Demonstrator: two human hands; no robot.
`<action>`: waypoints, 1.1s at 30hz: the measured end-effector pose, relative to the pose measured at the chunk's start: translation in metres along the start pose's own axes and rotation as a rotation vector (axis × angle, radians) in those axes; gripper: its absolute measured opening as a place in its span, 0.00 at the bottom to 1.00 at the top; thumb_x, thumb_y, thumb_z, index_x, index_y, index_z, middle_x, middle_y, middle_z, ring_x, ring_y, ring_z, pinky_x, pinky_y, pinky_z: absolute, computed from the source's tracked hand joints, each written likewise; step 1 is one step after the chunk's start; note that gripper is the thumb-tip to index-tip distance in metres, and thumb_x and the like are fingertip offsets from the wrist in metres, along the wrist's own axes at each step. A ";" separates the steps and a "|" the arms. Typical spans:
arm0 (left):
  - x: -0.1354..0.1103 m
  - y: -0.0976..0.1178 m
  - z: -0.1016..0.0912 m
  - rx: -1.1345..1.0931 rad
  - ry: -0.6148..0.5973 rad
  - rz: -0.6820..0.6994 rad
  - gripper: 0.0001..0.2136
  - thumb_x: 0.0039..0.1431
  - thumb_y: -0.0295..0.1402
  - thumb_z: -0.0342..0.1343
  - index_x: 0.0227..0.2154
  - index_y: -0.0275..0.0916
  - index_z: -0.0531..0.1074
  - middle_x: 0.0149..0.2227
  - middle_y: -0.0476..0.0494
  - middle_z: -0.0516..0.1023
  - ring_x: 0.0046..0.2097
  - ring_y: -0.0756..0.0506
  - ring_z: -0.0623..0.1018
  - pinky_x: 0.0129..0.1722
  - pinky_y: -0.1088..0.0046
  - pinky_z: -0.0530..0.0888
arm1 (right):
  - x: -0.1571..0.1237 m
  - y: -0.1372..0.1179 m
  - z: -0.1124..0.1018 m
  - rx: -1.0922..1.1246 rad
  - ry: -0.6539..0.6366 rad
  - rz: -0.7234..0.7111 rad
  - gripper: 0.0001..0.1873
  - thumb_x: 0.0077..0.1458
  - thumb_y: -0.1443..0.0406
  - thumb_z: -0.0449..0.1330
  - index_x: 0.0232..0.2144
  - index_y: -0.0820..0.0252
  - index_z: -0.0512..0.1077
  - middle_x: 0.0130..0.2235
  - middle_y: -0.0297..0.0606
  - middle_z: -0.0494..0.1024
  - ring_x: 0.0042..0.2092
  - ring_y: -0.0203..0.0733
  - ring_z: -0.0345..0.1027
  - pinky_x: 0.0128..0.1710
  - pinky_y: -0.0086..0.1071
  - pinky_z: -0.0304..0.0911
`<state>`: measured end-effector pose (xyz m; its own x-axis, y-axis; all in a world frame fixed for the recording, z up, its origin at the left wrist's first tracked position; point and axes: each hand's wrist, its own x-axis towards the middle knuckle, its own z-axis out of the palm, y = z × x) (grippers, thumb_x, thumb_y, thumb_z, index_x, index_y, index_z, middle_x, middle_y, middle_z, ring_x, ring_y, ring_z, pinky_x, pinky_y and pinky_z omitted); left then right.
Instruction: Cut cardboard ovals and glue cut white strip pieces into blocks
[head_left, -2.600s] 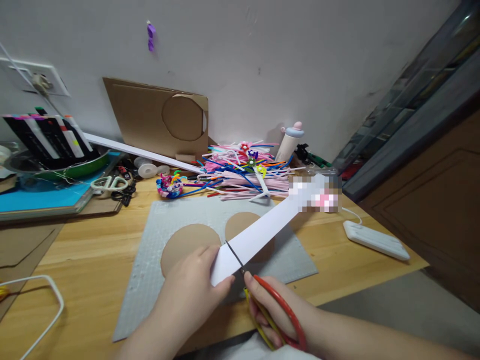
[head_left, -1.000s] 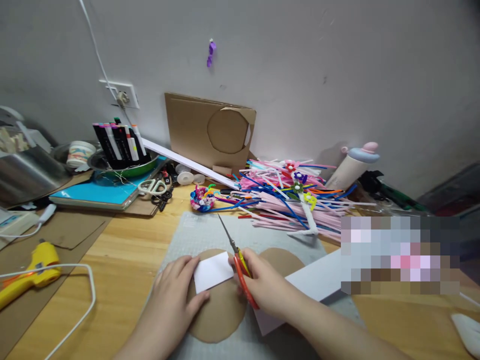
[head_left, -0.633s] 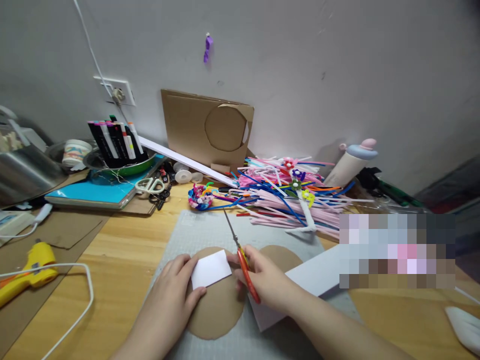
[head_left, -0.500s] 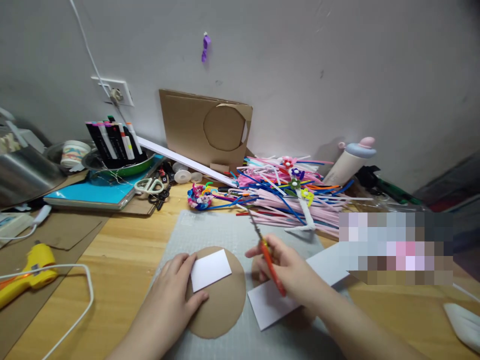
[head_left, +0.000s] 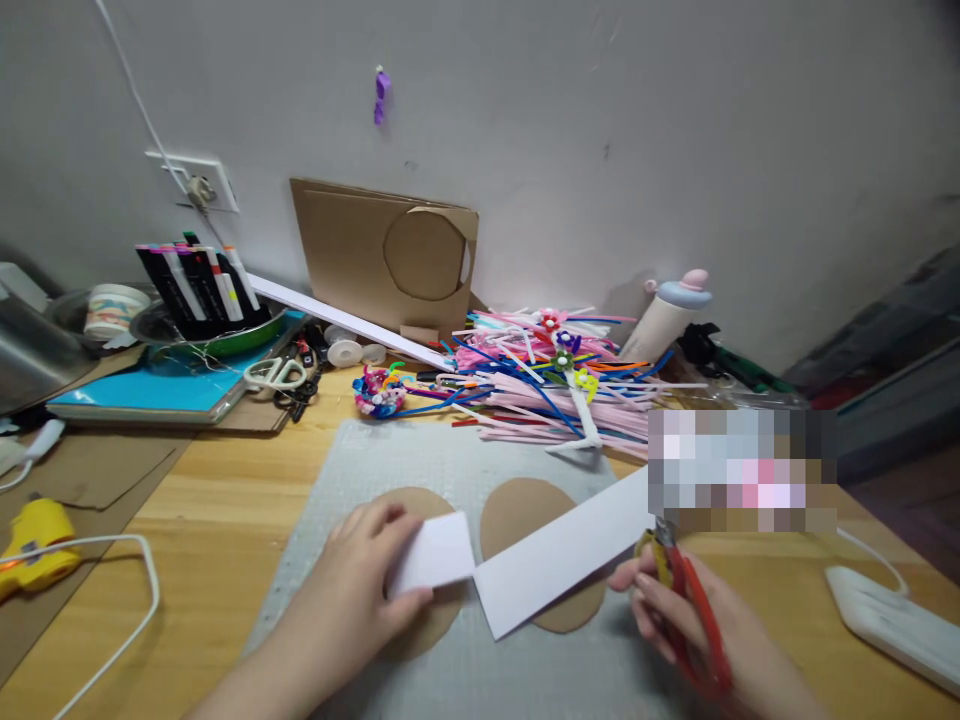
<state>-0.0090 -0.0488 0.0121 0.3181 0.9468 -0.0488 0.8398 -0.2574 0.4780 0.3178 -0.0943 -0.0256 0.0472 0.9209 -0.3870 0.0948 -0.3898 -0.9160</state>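
My left hand point(head_left: 364, 560) has its fingers and thumb closed around a small white card point(head_left: 435, 555), over the left cardboard disc point(head_left: 420, 497). Most of that disc is hidden by the hand and card. To the right, a second cardboard disc point(head_left: 525, 510) lies on the grey cutting mat point(head_left: 367, 455), with a long white strip point(head_left: 562, 555) across it. The card's right edge is close to the strip's near corner. My right hand point(head_left: 750, 635) grips red-handled pliers point(head_left: 701, 610) with a yellow part near the jaws, just right of the strip.
Pipe cleaners point(head_left: 517, 390) lie in a heap behind the mat, with a pipe-cleaner flower stem point(head_left: 583, 405) on them. A yellow glue gun point(head_left: 37, 545) and its cable lie left. White scissors point(head_left: 276, 376), marker pens point(head_left: 202, 285) and a bottle point(head_left: 664, 315) stand or lie near the wall.
My right hand has moved right with the pliers, uncovering the second disc. My left fingers have closed on the small card and shifted it a little. The view has turned slightly right.
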 end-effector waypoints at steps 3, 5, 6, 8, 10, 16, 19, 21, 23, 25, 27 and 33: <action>-0.010 0.035 -0.010 -0.189 -0.290 0.152 0.24 0.49 0.30 0.58 0.50 0.53 0.68 0.52 0.47 0.69 0.47 0.43 0.74 0.45 0.70 0.71 | -0.011 0.003 0.025 0.079 -0.110 -0.035 0.25 0.48 0.44 0.60 0.34 0.59 0.67 0.22 0.30 0.66 0.18 0.30 0.52 0.17 0.26 0.44; -0.013 0.055 -0.014 -0.243 -0.415 0.260 0.23 0.48 0.28 0.57 0.49 0.53 0.70 0.49 0.47 0.72 0.45 0.43 0.75 0.43 0.72 0.72 | -0.018 0.004 0.047 0.143 -0.254 -0.041 0.25 0.41 0.48 0.67 0.33 0.59 0.66 0.24 0.30 0.67 0.21 0.31 0.55 0.20 0.26 0.48; -0.013 0.062 -0.015 -0.266 -0.445 0.309 0.24 0.48 0.27 0.57 0.50 0.53 0.70 0.49 0.47 0.72 0.45 0.43 0.75 0.43 0.72 0.72 | -0.022 0.004 0.057 0.201 -0.270 -0.055 0.25 0.38 0.50 0.70 0.30 0.58 0.66 0.24 0.29 0.67 0.24 0.32 0.58 0.23 0.26 0.52; -0.008 0.068 -0.011 -0.330 -0.440 0.378 0.28 0.47 0.26 0.56 0.54 0.52 0.66 0.53 0.45 0.69 0.49 0.42 0.74 0.47 0.70 0.71 | -0.027 0.006 0.071 0.258 -0.221 -0.066 0.23 0.37 0.53 0.71 0.27 0.58 0.64 0.25 0.27 0.66 0.26 0.32 0.60 0.26 0.25 0.55; 0.003 0.066 0.000 -0.410 -0.373 0.383 0.33 0.49 0.27 0.56 0.60 0.50 0.57 0.57 0.43 0.65 0.53 0.42 0.71 0.51 0.68 0.69 | -0.029 0.008 0.074 0.293 -0.096 -0.061 0.21 0.40 0.54 0.70 0.27 0.58 0.64 0.25 0.26 0.65 0.24 0.31 0.59 0.24 0.25 0.55; 0.052 0.074 0.046 -0.282 -0.038 0.085 0.15 0.53 0.31 0.54 0.44 0.35 0.70 0.45 0.36 0.71 0.50 0.38 0.68 0.51 0.61 0.65 | -0.034 0.017 0.061 0.448 0.407 -0.097 0.24 0.34 0.55 0.72 0.32 0.57 0.68 0.31 0.29 0.69 0.27 0.34 0.65 0.25 0.27 0.66; 0.067 0.095 0.061 -0.252 -0.054 0.110 0.17 0.42 0.35 0.63 0.38 0.36 0.73 0.45 0.35 0.70 0.50 0.33 0.66 0.51 0.56 0.62 | -0.037 0.025 0.060 0.536 0.521 -0.112 0.25 0.31 0.57 0.74 0.32 0.58 0.69 0.31 0.30 0.70 0.28 0.35 0.67 0.26 0.28 0.69; 0.072 0.105 0.066 -0.259 -0.069 0.096 0.16 0.38 0.33 0.64 0.33 0.36 0.73 0.43 0.35 0.69 0.50 0.32 0.65 0.51 0.55 0.60 | -0.038 0.030 0.058 0.571 0.556 -0.117 0.25 0.31 0.57 0.74 0.31 0.58 0.70 0.31 0.30 0.71 0.28 0.34 0.67 0.26 0.27 0.69; 0.074 0.109 0.070 -0.296 -0.097 0.069 0.12 0.38 0.33 0.64 0.29 0.37 0.71 0.41 0.37 0.69 0.49 0.33 0.66 0.50 0.56 0.60 | -0.038 0.034 0.056 0.584 0.566 -0.117 0.25 0.30 0.57 0.74 0.31 0.58 0.70 0.31 0.30 0.72 0.27 0.35 0.68 0.25 0.27 0.69; 0.075 0.108 0.071 -0.368 -0.175 0.047 0.11 0.40 0.35 0.63 0.25 0.38 0.67 0.35 0.41 0.70 0.43 0.37 0.69 0.44 0.60 0.63 | -0.038 0.037 0.052 0.586 0.552 -0.120 0.26 0.30 0.58 0.75 0.31 0.59 0.70 0.30 0.30 0.73 0.25 0.35 0.69 0.23 0.27 0.68; 0.074 0.105 0.068 -0.473 -0.301 0.042 0.11 0.44 0.39 0.60 0.24 0.39 0.64 0.28 0.47 0.68 0.34 0.43 0.69 0.35 0.67 0.65 | -0.038 0.039 0.050 0.583 0.546 -0.155 0.25 0.30 0.58 0.75 0.31 0.59 0.70 0.30 0.32 0.74 0.26 0.36 0.69 0.23 0.27 0.68; 0.051 0.098 0.035 -0.783 -0.519 0.084 0.12 0.50 0.42 0.53 0.29 0.41 0.57 0.26 0.55 0.60 0.27 0.52 0.63 0.26 0.77 0.61 | -0.044 0.035 0.052 0.606 0.546 -0.257 0.22 0.34 0.57 0.73 0.32 0.56 0.71 0.34 0.35 0.74 0.32 0.41 0.72 0.28 0.28 0.70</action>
<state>0.1048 -0.0325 0.0259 0.6789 0.6780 -0.2817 0.3307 0.0601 0.9418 0.2673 -0.1482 -0.0456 0.5838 0.7876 -0.1971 -0.3726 0.0442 -0.9270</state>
